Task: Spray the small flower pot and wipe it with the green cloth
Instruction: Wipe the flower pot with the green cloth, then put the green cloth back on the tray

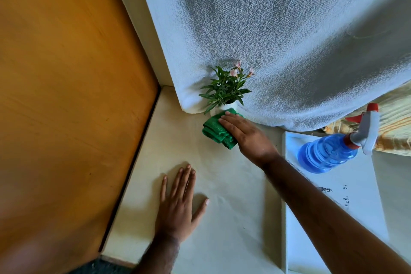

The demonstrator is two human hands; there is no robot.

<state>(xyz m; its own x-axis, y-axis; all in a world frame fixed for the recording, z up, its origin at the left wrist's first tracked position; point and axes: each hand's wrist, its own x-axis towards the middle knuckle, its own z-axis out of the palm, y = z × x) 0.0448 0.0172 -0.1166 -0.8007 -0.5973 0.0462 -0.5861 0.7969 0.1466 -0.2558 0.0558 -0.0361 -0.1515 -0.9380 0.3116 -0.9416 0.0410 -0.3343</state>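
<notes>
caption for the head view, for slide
Right hand presses green cloth against small flower pot; left hand flat on table.

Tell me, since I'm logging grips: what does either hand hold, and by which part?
The right hand presses the folded green cloth by its right side against the small flower pot. The left hand lies flat, holding nothing.

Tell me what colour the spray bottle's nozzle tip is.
Red, on a grey spray head; the spray bottle itself is blue. The head view shows it.
</notes>
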